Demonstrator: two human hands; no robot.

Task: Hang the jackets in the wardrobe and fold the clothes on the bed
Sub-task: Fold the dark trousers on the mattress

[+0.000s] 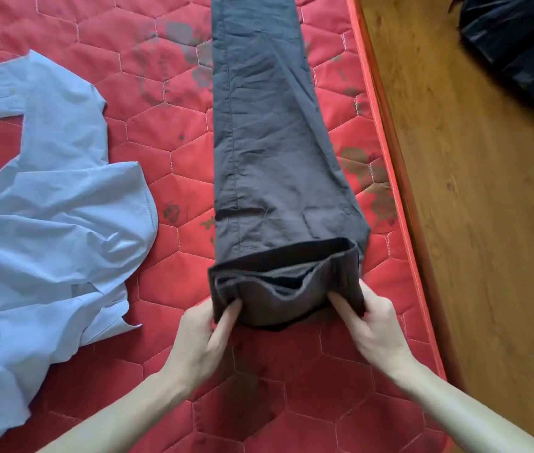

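**Hands gripping the folded end of dark trousers on a red quilted bed**

Seen from above, looking down along two bare forearms entering from 5 and 7 o'clock.

At centre, trousers: dark grey-brown, thin woven cloth, finely creased, laid flat as one long narrow strip running from 12 o'clock down to just below centre, widening toward the near end. Straight stitched seam along the strip's left side. Near end turned back on itself into a thick band, its open waist gaping like a shallow pocket, darker inside.

Left hand pinching the band's left corner, thumb on top, fingers curled beneath. Right hand pinching the right corner the same way, thumb pressed on the cloth.

Under everything, bed: bright red mattress, quilted in large hexagons with pale stitching, faded grey flower prints scattered near the trousers.

At 9 o'clock, shirt: pale blue, smooth and light, spread loose and rumpled, rounded hem curving toward the trousers, well apart from them.

At 3 o'clock, floor: warm brown wood grain beside the mattress's orange edge. At 1 o'clock, bag: black, glossy, crinkled plastic.
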